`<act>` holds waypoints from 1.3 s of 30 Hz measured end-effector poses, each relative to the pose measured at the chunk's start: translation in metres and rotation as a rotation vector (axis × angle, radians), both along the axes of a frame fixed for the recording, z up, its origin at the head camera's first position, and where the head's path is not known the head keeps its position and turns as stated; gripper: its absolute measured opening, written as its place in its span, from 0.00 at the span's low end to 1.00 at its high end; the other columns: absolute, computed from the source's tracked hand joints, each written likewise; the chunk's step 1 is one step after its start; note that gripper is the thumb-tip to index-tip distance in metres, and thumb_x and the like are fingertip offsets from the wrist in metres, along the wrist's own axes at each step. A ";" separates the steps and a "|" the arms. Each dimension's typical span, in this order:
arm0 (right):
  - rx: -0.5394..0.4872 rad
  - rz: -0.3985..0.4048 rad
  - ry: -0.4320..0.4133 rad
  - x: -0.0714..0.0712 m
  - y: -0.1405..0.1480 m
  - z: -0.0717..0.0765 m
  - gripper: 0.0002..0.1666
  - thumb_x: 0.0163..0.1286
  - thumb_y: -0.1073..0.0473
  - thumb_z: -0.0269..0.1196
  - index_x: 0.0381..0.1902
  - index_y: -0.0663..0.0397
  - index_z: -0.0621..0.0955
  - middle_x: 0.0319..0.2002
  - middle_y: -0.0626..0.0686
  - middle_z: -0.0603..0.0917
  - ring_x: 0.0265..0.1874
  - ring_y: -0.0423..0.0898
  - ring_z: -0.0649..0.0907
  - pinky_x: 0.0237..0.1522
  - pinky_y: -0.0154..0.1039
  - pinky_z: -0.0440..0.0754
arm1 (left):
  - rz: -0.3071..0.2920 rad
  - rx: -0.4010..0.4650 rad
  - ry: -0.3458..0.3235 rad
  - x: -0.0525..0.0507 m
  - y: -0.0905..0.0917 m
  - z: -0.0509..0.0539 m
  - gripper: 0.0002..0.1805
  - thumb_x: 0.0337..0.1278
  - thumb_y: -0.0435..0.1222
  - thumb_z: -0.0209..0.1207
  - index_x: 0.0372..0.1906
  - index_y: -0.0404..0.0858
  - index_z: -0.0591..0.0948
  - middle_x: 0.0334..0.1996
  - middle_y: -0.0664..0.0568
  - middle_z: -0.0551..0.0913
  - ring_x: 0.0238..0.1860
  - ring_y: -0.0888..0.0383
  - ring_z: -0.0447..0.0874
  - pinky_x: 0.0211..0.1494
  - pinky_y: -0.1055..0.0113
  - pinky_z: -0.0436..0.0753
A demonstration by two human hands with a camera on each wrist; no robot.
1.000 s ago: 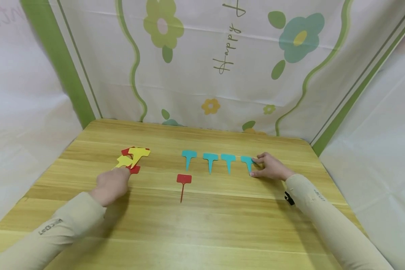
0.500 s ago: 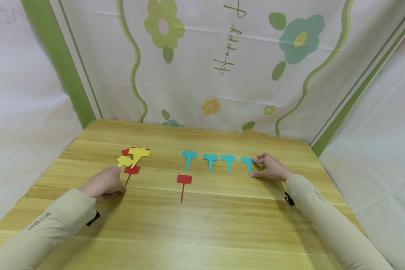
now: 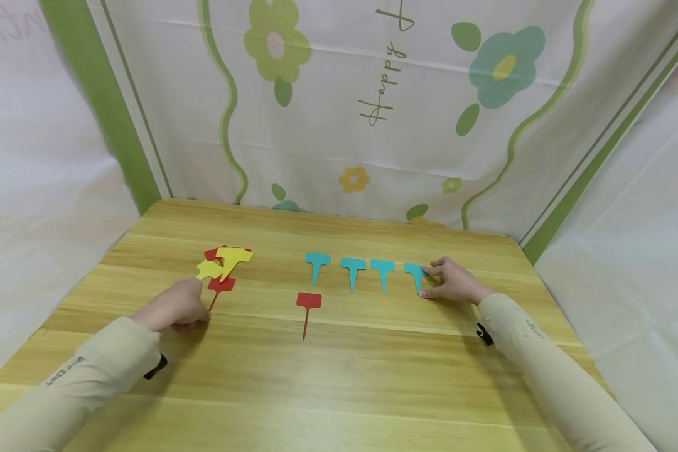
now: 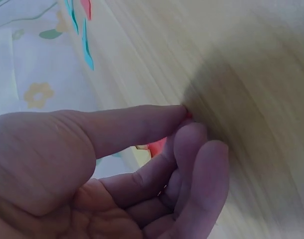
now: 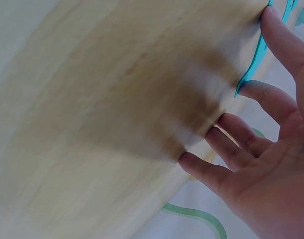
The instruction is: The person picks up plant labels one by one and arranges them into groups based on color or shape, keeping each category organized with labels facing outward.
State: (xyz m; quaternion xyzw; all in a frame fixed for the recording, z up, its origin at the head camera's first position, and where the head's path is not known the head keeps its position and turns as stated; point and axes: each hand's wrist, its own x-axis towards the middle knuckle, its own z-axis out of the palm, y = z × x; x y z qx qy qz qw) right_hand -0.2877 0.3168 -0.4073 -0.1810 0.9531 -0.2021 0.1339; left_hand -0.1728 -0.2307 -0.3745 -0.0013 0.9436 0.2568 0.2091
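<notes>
Near the yellow and red pile, my left hand (image 3: 172,307) pinches the thin stem of a red plant label (image 3: 221,285) between thumb and fingers. In the left wrist view only a speck of red shows at the fingertips. My right hand (image 3: 452,280) touches the rightmost teal T-shaped plant label (image 3: 414,270), which lies flat. Its thumb rests at the stem's tip and its index finger at the head's corner, as the right wrist view shows. Other teal labels (image 3: 353,265) lie in a row to its left. Another red plant label (image 3: 309,300) lies nearer me, stem towards me.
A yellow T-shaped label (image 3: 233,256) overlaps a red one (image 3: 211,253) on the wooden table (image 3: 339,389). Beside them lies a yellow label with a shaped edge (image 3: 208,270). A flower-printed cloth (image 3: 316,125) hangs behind the table's far edge.
My left hand has drawn back slightly to the left and towards me, and the red label's stem shows beside it. My right hand and the teal row have stayed in place.
</notes>
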 end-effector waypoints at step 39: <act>-0.012 -0.002 -0.008 0.001 0.001 -0.001 0.51 0.60 0.40 0.70 0.70 0.66 0.65 0.68 0.72 0.58 0.65 0.73 0.61 0.62 0.67 0.61 | -0.069 0.084 0.114 -0.002 0.017 -0.016 0.20 0.53 0.31 0.63 0.08 0.38 0.75 0.05 0.59 0.68 0.10 0.65 0.62 0.16 0.73 0.62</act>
